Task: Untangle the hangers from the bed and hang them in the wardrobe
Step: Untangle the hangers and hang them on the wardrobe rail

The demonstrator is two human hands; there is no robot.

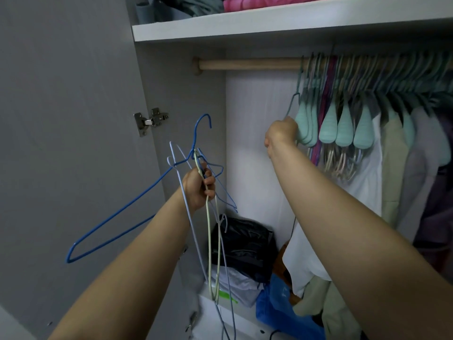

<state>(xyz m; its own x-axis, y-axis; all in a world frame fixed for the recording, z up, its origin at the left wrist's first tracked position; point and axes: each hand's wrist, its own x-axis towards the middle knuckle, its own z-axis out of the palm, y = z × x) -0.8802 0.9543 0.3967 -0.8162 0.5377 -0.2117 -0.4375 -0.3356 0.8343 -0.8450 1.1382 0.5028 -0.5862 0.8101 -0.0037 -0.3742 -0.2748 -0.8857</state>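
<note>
My left hand grips a bundle of wire hangers in front of the open wardrobe. In it are a dark blue hanger sticking out to the left, pale blue ones and a cream one hanging down. My right hand reaches up and holds the shoulder of a thin teal wire hanger whose hook is on the wooden rail. That hanger is the leftmost one on the rail, just beside several mint plastic hangers.
The rail's left part is bare; its right part is packed with hangers and clothes. A shelf with folded fabric runs above. A black bag, a blue bag and boxes fill the wardrobe floor. The grey door stands open on the left.
</note>
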